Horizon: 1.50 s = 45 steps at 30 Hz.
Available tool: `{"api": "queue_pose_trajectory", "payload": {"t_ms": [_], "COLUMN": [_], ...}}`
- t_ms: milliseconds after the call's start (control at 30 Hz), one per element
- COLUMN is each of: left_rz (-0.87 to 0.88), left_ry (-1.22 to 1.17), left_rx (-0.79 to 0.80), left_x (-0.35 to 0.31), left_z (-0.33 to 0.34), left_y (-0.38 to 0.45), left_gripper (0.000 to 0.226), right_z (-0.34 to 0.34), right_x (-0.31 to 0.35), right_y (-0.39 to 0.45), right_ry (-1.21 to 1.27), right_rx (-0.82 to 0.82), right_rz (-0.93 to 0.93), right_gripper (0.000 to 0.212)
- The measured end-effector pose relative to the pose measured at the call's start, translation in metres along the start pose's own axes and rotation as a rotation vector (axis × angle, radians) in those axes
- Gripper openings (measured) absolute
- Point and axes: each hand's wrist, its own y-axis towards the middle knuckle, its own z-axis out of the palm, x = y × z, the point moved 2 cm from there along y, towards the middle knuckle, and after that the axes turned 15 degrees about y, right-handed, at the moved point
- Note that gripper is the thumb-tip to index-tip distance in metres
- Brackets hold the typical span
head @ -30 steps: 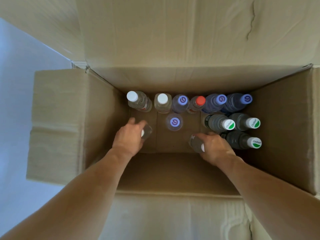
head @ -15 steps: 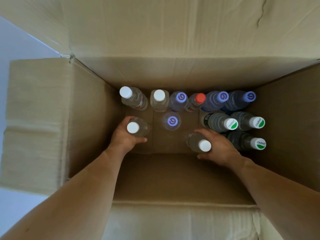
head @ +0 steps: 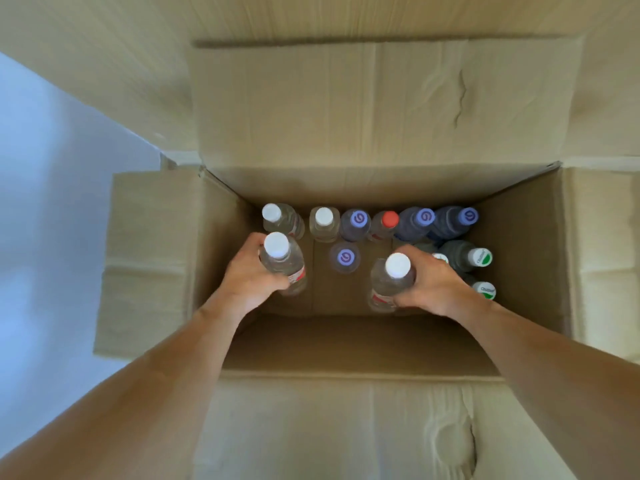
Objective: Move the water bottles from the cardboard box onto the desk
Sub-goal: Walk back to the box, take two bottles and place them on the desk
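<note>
I look straight down into an open cardboard box [head: 519, 258]. My left hand [head: 247, 275] grips a clear white-capped water bottle [head: 282, 263] by its body, upright, near the box's left wall. My right hand [head: 434, 282] grips a second clear white-capped bottle [head: 389, 282], upright, right of the middle. Several more bottles stand along the far wall: white caps [head: 323, 220], purple caps [head: 358, 221] and one red cap [head: 389, 220]. A single purple-capped bottle [head: 344, 258] stands between my hands. Green-and-white-capped bottles [head: 479, 256] lean at the right, partly hidden by my right hand.
All box flaps are folded outward: a wide far flap [head: 363, 98], a left flap [head: 149, 265], a right flap [head: 606, 265] and a near flap [head: 329, 427]. A pale white surface [head: 41, 220] lies left of the box. Bare box floor [head: 346, 299] shows between my hands.
Both hands have closed round their bottles and raised them; the caps now sit higher and larger in view. The camera view shifted, showing more of the far flap.
</note>
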Motion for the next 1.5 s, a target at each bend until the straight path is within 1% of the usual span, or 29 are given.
{"api": "queue_pose_trajectory", "payload": {"t_ms": [67,167,233,300,333,400,433,500,533,633,733,833,900,967,1033,1133,1233,1300,1367,1433,1500], "left_rz": [0.028,0.030,0.021,0.015,0.025,0.047,0.045,0.023,0.011,-0.024,-0.040,0.009,0.041,0.077,0.122,0.176,0.202,0.223,0.239,0.254,0.278], "left_ry": [-0.110,-0.345,-0.423,-0.487,-0.527,-0.595,-0.626,-0.691,-0.718,-0.757,-0.752,-0.710,-0.723,-0.715,-0.680,-0.623,-0.572,-0.519,-0.467,-0.451,-0.433], "left_rx": [0.037,0.132,0.202,0.263,0.295,0.342,0.352,0.355,0.355,0.333,0.324,0.394,0.443,0.500,0.540,0.554,0.557,0.564,0.571,0.581,0.579], "left_x": [-0.019,-0.047,-0.069,-0.089,-0.098,-0.114,-0.121,-0.133,-0.139,-0.156,-0.173,-0.190,-0.202,-0.214,-0.225,-0.239,-0.251,-0.261,-0.271,-0.281,-0.291], "left_z": [-0.022,-0.052,-0.070,-0.086,-0.092,-0.103,-0.108,-0.117,-0.122,-0.137,-0.154,-0.168,-0.178,-0.187,-0.194,-0.201,-0.205,-0.207,-0.208,-0.208,-0.207], "left_y": [-0.011,-0.032,-0.048,-0.063,-0.071,-0.090,-0.100,-0.123,-0.134,-0.169,-0.203,-0.232,-0.249,-0.266,-0.282,-0.303,-0.320,-0.329,-0.340,-0.350,-0.357], "left_gripper": [0.058,0.051,0.047,0.050,0.053,0.055,0.054,0.050,0.047,0.050,0.065,0.074,0.067,0.050,0.042,0.044,0.042,0.046,0.047,0.042,0.036], "right_z": [-0.013,-0.033,-0.045,-0.055,-0.060,-0.069,-0.071,-0.077,-0.079,-0.087,-0.095,-0.101,-0.105,-0.109,-0.114,-0.118,-0.124,-0.130,-0.135,-0.140,-0.144], "right_x": [0.022,0.053,0.074,0.094,0.104,0.124,0.135,0.155,0.165,0.194,0.221,0.245,0.260,0.274,0.284,0.294,0.295,0.294,0.293,0.293,0.291], "right_y": [-0.008,-0.023,-0.036,-0.050,-0.057,-0.075,-0.085,-0.109,-0.122,-0.163,-0.205,-0.244,-0.268,-0.290,-0.309,-0.332,-0.352,-0.364,-0.378,-0.391,-0.404], "right_ry": [0.157,0.439,0.591,0.704,0.756,0.844,0.870,0.892,0.898,0.936,0.981,1.084,1.144,1.187,1.213,1.251,1.288,1.287,1.256,1.239,1.245], "right_rx": [0.038,0.037,0.061,0.097,0.107,0.122,0.122,0.108,0.100,0.070,0.003,-0.040,-0.031,-0.021,-0.017,0.000,-0.023,-0.039,-0.014,0.007,-0.015], "right_rz": [0.019,0.044,0.071,0.089,0.086,0.077,0.079,0.097,0.105,0.112,0.133,0.144,0.136,0.123,0.112,0.108,0.090,0.072,0.060,0.047,0.031], "right_gripper": [0.060,0.057,0.054,0.054,0.050,0.044,0.046,0.061,0.065,0.057,0.057,0.066,0.068,0.063,0.058,0.056,0.054,0.051,0.048,0.047,0.053]}}
